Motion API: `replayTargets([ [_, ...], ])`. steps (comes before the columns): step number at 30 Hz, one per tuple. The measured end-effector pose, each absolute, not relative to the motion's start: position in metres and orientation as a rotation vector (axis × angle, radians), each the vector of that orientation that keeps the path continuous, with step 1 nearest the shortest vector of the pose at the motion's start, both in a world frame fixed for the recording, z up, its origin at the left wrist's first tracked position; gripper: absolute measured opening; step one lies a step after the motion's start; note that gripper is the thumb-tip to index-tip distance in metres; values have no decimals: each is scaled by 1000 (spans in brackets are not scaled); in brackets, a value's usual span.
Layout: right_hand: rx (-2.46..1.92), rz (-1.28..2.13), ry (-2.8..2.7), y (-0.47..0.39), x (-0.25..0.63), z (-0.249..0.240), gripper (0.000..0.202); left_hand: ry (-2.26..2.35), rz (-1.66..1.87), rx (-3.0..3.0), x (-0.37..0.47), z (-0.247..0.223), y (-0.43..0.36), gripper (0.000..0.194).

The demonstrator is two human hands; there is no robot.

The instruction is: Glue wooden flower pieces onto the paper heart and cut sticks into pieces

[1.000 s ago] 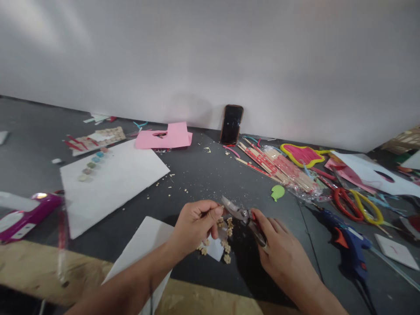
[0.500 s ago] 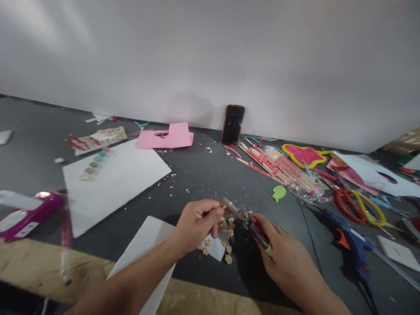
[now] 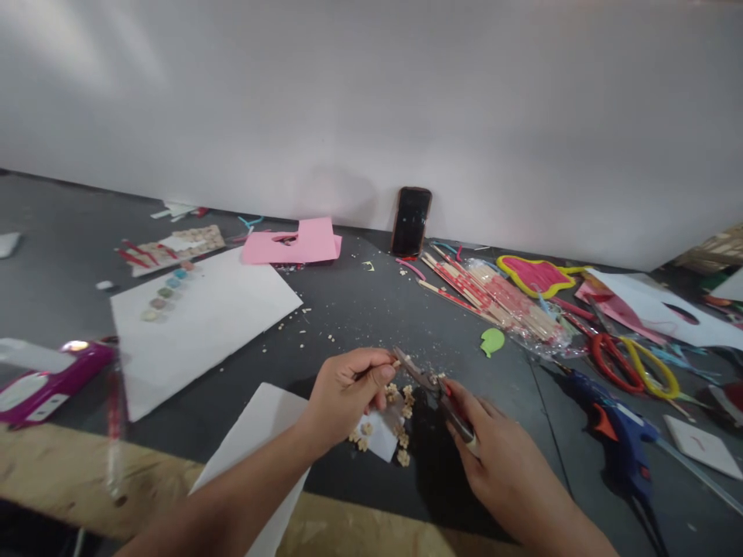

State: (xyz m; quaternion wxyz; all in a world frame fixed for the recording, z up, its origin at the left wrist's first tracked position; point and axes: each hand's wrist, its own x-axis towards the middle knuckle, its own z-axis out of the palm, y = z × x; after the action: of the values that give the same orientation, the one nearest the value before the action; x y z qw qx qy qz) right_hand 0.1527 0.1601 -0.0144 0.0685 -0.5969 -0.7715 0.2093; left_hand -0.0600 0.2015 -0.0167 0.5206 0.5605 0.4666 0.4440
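My right hand (image 3: 499, 445) is wrapped round the handles of a pair of pruning shears (image 3: 416, 373), whose metal jaws point up and left. Between thumb and fingers, my left hand (image 3: 351, 394) pinches a small pale wooden piece (image 3: 397, 363), mostly hidden by the fingertips. The tip of the shears meets that piece. Below both hands, several small flower-shaped wooden pieces (image 3: 402, 458) lie on and around a white scrap of paper (image 3: 380, 437).
A phone (image 3: 412, 222) leans on the wall. To the right are bagged wooden sticks (image 3: 511, 302), scissors (image 3: 616, 363) and a blue glue gun (image 3: 618, 433). White sheets (image 3: 197, 340), pink paper (image 3: 316, 241) and a purple device (image 3: 58, 379) lie left. Crumbs dot the dark table.
Both hands stay nearly in place, with the shears' tip still at the small wooden piece. The whole view has shifted very slightly.
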Motion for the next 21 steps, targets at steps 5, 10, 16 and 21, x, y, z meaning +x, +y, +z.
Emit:
replayTargets([
  [5,-1715,770,-2241,157,150,-9,41,1092,1089,1278,-61,-21,201,18],
  [10,-1636,894,-2130,155,147,-5,37,1064,1088,1149,-61,-25,207,22],
  [16,-1862,560,-2073,172,163,-17,48,1014,1146,1016,-59,-25,211,22],
  [21,-2111,249,-1988,188,182,-23,63,993,1165,945,-60,-24,213,23],
])
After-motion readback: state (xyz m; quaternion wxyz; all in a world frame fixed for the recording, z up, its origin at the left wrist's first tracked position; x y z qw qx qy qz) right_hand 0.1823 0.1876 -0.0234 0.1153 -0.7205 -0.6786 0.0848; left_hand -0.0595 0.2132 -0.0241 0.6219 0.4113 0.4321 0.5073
